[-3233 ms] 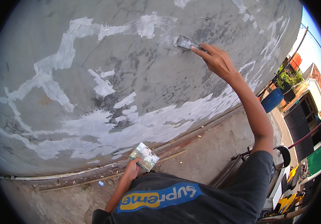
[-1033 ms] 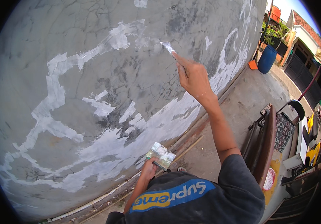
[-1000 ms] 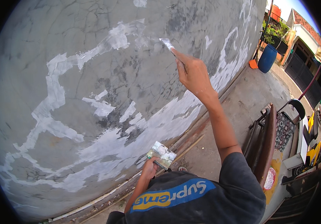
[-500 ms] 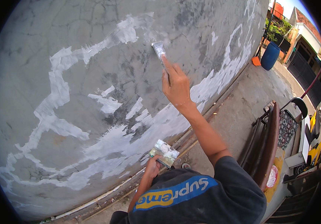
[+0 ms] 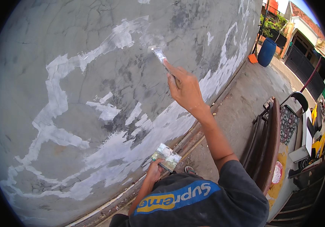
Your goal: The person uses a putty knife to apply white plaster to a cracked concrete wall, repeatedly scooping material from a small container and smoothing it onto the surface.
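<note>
My right hand (image 5: 184,87) is raised against a grey cracked wall (image 5: 94,56) and grips a putty knife (image 5: 159,56), its blade pressed flat to the wall beside a streak of white filler (image 5: 120,36). Low down near my chest, my left hand (image 5: 154,171) holds a flat scraper plate loaded with white filler (image 5: 166,156). White filler patches run in bands across the wall, widest along its lower part (image 5: 105,159).
A pipe runs along the foot of the wall (image 5: 185,142). To my right stands a wooden bench (image 5: 272,143) with a patterned cushion. Farther off are a blue barrel (image 5: 266,52), an orange object beside it, and a dark gate.
My right hand has carried the putty knife leftward along the wall toward the upper filler streak. The view has turned with it. My left hand keeps the filler plate low.
</note>
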Demonstrator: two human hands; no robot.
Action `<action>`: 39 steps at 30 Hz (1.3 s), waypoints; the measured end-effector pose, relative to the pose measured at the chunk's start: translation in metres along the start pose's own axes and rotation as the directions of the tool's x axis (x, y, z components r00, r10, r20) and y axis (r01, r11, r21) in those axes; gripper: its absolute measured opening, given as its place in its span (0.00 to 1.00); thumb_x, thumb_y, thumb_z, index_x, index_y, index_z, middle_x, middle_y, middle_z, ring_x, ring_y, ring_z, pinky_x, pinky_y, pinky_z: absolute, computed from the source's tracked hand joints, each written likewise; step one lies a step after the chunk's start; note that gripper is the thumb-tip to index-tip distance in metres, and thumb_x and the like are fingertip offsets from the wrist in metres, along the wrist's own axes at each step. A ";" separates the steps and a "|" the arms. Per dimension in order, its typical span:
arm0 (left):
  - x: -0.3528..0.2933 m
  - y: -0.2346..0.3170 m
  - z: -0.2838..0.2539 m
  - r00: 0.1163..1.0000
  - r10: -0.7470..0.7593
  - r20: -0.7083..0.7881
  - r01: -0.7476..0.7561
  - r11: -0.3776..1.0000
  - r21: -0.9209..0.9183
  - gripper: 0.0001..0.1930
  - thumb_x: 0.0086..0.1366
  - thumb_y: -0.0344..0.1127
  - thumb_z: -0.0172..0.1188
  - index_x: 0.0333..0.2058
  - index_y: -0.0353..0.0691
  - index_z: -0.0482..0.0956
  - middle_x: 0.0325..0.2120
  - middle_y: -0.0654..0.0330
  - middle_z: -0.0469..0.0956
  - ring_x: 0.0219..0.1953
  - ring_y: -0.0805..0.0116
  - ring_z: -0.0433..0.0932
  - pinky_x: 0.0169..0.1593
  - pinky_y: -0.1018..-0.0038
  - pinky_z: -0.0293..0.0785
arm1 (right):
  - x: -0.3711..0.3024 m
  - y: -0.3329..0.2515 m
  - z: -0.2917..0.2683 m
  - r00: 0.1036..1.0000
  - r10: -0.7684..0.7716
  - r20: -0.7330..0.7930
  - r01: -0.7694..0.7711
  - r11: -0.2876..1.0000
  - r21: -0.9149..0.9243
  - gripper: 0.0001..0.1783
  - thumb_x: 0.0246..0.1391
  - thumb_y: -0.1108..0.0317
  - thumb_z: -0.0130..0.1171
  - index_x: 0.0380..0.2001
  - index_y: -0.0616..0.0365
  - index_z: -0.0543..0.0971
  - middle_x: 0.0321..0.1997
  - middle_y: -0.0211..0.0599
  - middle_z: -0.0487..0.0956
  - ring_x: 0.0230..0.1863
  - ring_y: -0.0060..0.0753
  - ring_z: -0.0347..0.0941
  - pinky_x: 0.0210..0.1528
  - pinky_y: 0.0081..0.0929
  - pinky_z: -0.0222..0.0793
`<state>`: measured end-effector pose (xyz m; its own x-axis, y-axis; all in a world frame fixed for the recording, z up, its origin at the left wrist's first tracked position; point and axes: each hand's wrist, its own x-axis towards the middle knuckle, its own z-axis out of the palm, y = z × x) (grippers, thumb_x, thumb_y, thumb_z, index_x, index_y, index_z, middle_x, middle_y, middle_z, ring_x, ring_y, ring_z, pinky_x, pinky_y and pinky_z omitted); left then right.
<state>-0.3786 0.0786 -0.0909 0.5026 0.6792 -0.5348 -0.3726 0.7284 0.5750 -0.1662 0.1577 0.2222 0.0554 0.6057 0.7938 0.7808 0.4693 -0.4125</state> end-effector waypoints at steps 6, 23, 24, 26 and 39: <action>0.001 0.000 0.002 1.000 -0.002 -0.024 0.002 1.000 -0.013 0.17 0.62 0.27 0.54 0.50 0.31 0.71 0.45 0.53 0.79 0.45 0.60 0.80 0.47 0.64 0.79 | 0.007 0.005 0.006 0.994 0.038 0.099 -0.028 0.994 -0.105 0.23 0.55 0.76 0.54 0.56 0.63 0.74 0.26 0.49 0.73 0.26 0.50 0.72 0.31 0.39 0.69; 0.015 -0.007 -0.003 1.000 -0.003 -0.005 0.003 0.999 -0.033 0.18 0.62 0.27 0.54 0.51 0.32 0.70 0.44 0.54 0.79 0.44 0.61 0.80 0.48 0.65 0.79 | -0.032 0.055 0.065 0.994 -0.027 -0.107 0.030 0.999 0.029 0.31 0.55 0.77 0.56 0.63 0.53 0.69 0.29 0.41 0.70 0.23 0.41 0.68 0.27 0.34 0.67; 0.014 -0.005 0.000 1.000 -0.005 0.005 0.005 1.000 -0.029 0.18 0.62 0.27 0.54 0.51 0.32 0.70 0.44 0.53 0.79 0.44 0.61 0.80 0.48 0.65 0.79 | -0.036 0.054 0.057 0.997 -0.024 -0.077 0.027 0.999 0.037 0.30 0.55 0.77 0.56 0.63 0.54 0.69 0.28 0.41 0.70 0.23 0.42 0.68 0.27 0.34 0.67; 0.014 -0.005 0.003 1.000 -0.012 -0.013 0.012 1.000 -0.001 0.18 0.62 0.27 0.54 0.51 0.32 0.70 0.45 0.53 0.79 0.44 0.61 0.80 0.48 0.65 0.79 | -0.036 0.053 0.032 1.000 -0.016 -0.019 0.017 1.000 0.010 0.29 0.55 0.77 0.56 0.62 0.55 0.70 0.27 0.43 0.71 0.23 0.43 0.69 0.28 0.35 0.67; 0.011 0.003 0.012 0.999 0.034 -0.011 -0.034 0.999 -0.013 0.18 0.61 0.27 0.54 0.51 0.32 0.71 0.45 0.53 0.79 0.45 0.60 0.80 0.48 0.64 0.79 | -0.012 0.028 0.001 0.980 0.063 0.188 -0.058 0.998 -0.031 0.24 0.53 0.77 0.55 0.56 0.60 0.75 0.28 0.50 0.75 0.27 0.50 0.72 0.31 0.42 0.67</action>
<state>-0.3646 0.0876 -0.0876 0.4807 0.7045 -0.5221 -0.3994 0.7060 0.5849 -0.1455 0.1639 0.2011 -0.0136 0.7438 0.6683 0.7953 0.4132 -0.4436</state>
